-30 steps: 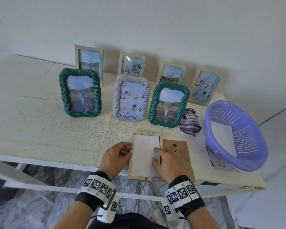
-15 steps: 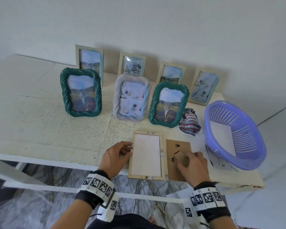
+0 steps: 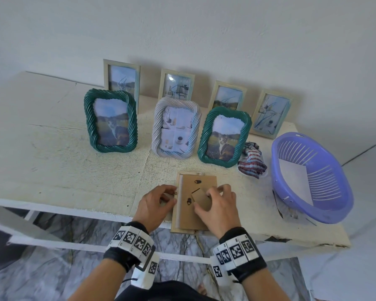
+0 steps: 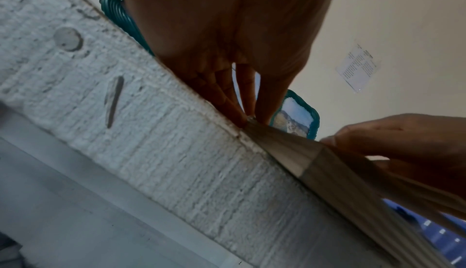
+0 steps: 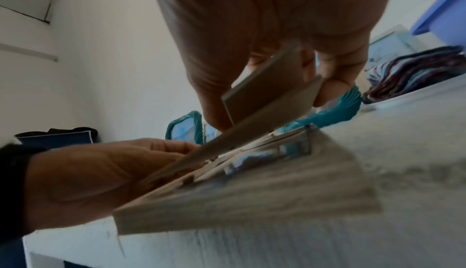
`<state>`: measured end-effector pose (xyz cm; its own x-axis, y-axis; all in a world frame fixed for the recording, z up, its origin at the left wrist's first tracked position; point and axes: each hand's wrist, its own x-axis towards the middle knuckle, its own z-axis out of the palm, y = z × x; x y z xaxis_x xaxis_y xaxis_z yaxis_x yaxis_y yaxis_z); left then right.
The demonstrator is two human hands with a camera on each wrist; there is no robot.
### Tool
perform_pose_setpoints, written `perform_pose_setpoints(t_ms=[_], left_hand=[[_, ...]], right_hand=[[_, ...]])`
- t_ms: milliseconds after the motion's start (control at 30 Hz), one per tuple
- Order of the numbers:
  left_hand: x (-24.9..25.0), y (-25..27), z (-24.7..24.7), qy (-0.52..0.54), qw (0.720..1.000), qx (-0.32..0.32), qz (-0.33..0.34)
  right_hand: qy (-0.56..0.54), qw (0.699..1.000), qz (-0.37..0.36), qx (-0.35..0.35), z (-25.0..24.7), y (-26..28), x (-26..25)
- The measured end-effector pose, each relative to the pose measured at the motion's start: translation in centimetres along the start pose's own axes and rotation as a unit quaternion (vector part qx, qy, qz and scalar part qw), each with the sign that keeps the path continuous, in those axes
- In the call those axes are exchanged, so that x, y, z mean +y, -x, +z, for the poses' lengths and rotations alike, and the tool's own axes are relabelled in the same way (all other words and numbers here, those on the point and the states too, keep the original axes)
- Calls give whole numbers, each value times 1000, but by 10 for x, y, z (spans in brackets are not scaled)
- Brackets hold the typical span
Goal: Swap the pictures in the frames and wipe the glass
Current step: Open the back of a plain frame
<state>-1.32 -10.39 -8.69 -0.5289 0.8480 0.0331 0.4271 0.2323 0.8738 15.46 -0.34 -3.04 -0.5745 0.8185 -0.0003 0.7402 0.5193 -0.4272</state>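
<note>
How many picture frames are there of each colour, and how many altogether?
Green twisty frames: 2
White twisty frame: 1
Plain pale wooden frames standing at the back: 4
Plain wooden frame lying face down under the hands: 1
Total: 8 frames

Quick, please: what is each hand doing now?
Left hand: pinches the wooden frame at its left edge.
Right hand: holds the backing board by its stand.

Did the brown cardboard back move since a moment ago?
Yes. The cardboard back, held by the right hand, moved left from the table onto the face-down wooden frame, which stayed put.
</note>
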Motion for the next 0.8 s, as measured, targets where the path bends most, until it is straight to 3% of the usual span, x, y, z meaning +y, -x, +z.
perform_pose_setpoints(t_ms=[300, 433, 567, 700, 800], left_hand=[[1, 0, 0, -17, 1000, 3, -4], [-1, 0, 0, -18, 1000, 0, 3], [-3, 0, 0, -17, 1000, -2, 2], [-3, 0, 0, -17, 1000, -7, -2], [-2, 0, 0, -19, 1000, -8, 1]], right_hand=[[85, 996, -23, -24, 14, -5, -1], [2, 998, -39, -45, 8, -6, 15], [-106, 992, 2, -63, -11, -17, 45], [-159, 976, -15, -148, -22, -24, 64], [-153, 974, -36, -165, -21, -31, 70]])
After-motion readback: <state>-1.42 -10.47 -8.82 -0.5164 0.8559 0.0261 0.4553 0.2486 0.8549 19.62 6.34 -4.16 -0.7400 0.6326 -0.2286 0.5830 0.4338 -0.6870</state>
